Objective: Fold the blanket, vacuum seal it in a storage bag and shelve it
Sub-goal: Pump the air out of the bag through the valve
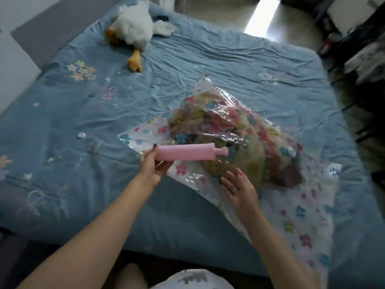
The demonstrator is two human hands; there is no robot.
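A clear storage bag [302,215] printed with flowers lies on the blue bed, and the folded flowery blanket [229,130] bulges inside it. A white round valve [291,151] shows on top of the bag at the right. My left hand [151,164] grips the near end of a pink hand pump [187,152], which lies level and points right over the bag. My right hand [239,188] hovers with fingers spread just above the bag's near edge, holding nothing.
The blue patterned bedspread [104,122] covers the whole bed. A small white cap [81,135] lies on it to the left. A white plush duck [135,28] rests at the far left. Beyond the bed's right edge is floor [281,21] with dark clutter.
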